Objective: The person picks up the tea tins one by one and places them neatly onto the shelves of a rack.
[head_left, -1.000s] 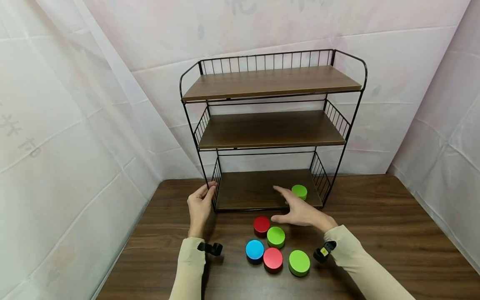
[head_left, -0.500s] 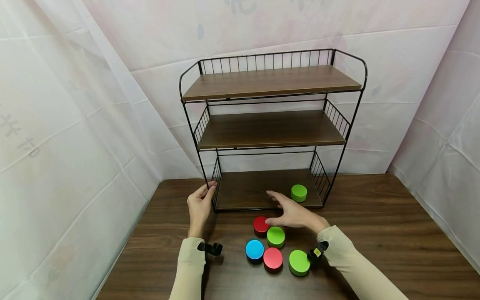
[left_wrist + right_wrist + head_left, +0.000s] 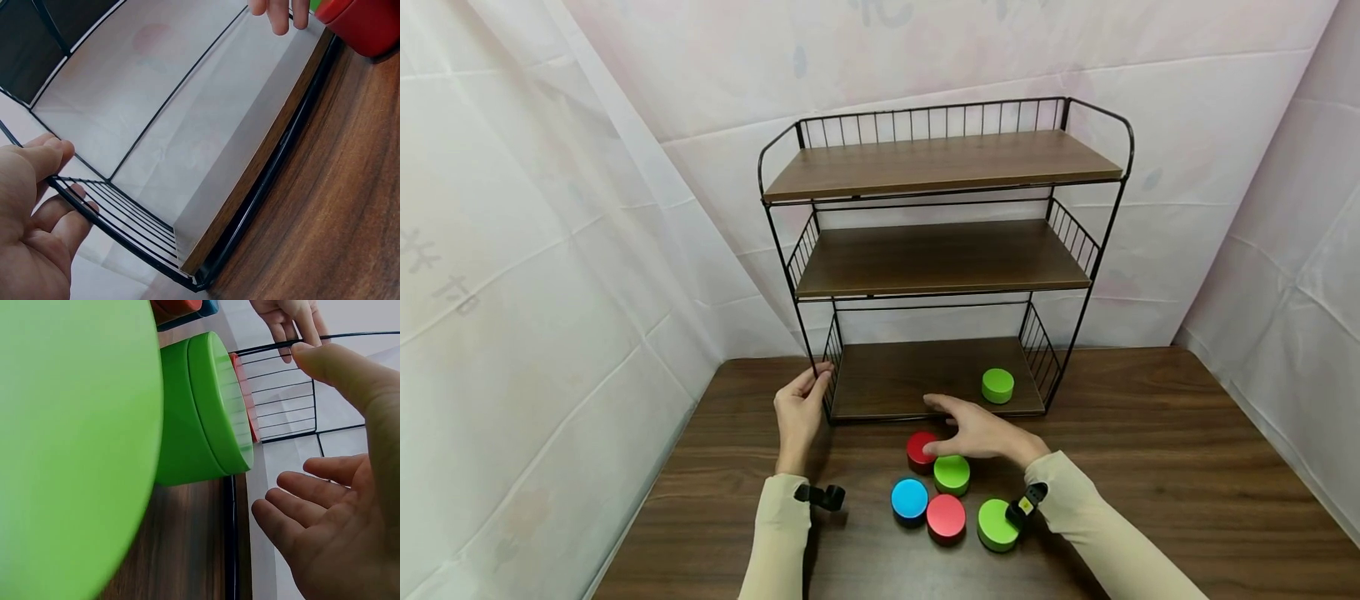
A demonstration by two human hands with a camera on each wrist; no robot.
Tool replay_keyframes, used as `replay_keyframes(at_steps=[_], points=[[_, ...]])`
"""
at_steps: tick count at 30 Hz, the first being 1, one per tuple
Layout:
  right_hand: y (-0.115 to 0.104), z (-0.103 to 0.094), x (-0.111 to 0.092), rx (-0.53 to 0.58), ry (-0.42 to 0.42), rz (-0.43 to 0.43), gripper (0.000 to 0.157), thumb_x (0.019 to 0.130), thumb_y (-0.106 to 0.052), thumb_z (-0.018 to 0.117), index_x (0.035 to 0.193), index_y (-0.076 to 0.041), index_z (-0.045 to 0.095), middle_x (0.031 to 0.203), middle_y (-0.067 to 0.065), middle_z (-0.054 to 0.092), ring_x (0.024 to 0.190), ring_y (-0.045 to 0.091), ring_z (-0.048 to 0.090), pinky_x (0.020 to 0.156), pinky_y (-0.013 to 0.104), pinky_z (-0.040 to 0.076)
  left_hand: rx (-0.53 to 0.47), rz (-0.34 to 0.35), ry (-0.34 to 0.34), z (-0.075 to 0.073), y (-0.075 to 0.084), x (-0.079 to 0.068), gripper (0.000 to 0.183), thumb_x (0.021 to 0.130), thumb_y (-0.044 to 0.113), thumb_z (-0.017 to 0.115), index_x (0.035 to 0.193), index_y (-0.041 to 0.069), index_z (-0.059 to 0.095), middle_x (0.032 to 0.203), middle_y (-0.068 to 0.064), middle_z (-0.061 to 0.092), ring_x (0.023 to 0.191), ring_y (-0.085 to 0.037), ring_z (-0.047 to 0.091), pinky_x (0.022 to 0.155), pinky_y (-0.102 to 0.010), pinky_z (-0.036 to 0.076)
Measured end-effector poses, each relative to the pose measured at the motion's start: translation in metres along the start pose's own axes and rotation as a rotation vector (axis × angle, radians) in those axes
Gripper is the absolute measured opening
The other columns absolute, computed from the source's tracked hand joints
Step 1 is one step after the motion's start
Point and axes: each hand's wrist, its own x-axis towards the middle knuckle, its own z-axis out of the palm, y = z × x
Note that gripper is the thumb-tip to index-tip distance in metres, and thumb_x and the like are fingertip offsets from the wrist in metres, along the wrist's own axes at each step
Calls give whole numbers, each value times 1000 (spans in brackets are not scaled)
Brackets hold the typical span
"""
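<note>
My left hand (image 3: 797, 417) grips the black wire side frame of a three-tier shelf rack (image 3: 943, 258) near its bottom left. In the left wrist view, thumb and fingers are around the frame's wire (image 3: 119, 247). My right hand (image 3: 983, 432) hovers with fingers spread in front of the bottom shelf, holding nothing. Its thumb is over a dark red round tin (image 3: 916, 458), partly covering it; whether they touch I cannot tell. Just right of that tin stands a green tin (image 3: 952, 475), also large in the right wrist view. Another green tin (image 3: 997, 386) sits on the bottom shelf's right side.
Nearer on the wooden table (image 3: 1150, 450) stand a blue-topped tin (image 3: 909, 498), a light red tin (image 3: 946, 517) and a green tin (image 3: 995, 527) beside my right wrist strap. White cloth (image 3: 587, 275) hangs behind and at both sides.
My right hand has moved left and down, away from the green tin on the bottom shelf, toward the dark red tin. The left hand keeps its grip on the rack.
</note>
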Motion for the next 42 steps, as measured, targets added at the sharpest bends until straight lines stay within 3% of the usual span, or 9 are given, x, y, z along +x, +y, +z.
replay_keyframes(at_steps=[7,17,23,31,42], points=[[-1,4,3,-44,-54,3,87,92,-45,75,158,-3,37,159,17,45,138,39,53,113,52,46,-7,2,3,0,0,0,14,95,7,75,107,6,81,108,-14,79,93,8,70,82,-12,56],[-5,8,6,-46,-103,-4,80,91,-40,77,152,1,44,152,16,53,135,32,57,110,48,49,1,3,-2,0,1,1,15,97,5,71,109,6,81,110,-15,78,95,4,72,82,-13,56],[-7,10,9,-73,-103,-16,73,90,-36,80,146,2,51,142,14,60,126,27,62,103,43,54,-15,-11,5,0,1,1,16,95,13,75,108,5,81,110,-15,78,98,-1,74,84,-13,56],[-9,11,11,-118,-114,-12,64,89,-30,81,141,-2,58,128,6,67,106,15,62,87,28,54,11,-9,3,-2,3,0,16,95,15,76,109,9,81,110,-13,79,97,1,73,83,-13,57],[-12,13,12,-155,-131,11,54,91,-25,79,139,-7,61,114,-2,66,91,10,59,76,25,52,-4,-23,4,-1,2,-1,17,95,8,74,110,3,80,112,-17,77,97,2,72,83,-12,56]])
